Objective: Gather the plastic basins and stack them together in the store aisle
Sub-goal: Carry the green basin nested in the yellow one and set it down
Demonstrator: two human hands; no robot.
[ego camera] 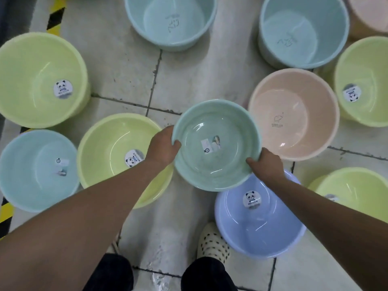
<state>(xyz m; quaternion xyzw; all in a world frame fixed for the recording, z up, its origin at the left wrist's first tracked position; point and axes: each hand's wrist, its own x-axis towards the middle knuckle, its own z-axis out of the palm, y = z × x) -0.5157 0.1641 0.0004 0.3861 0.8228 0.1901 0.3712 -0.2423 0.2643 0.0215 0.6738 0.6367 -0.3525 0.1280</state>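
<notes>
I hold a small teal-green basin (217, 162) above the tiled floor, between both hands. My left hand (162, 147) grips its left rim and my right hand (265, 164) grips its lower right rim. Under my right hand sits a lavender basin (260, 225) with a panda sticker. A peach basin (298, 110) stands just right of the held one. A yellow-green basin (111, 152) lies under my left forearm, with a pale blue basin (31, 171) to its left.
More basins ring the floor: yellow-green ones at far left (27, 80), right (367, 66) and lower right (357, 185), two pale blue ones at the top (174, 13) (304, 24). My spotted shoe (213, 242) stands below. Yellow-black tape (55, 17) marks the left edge.
</notes>
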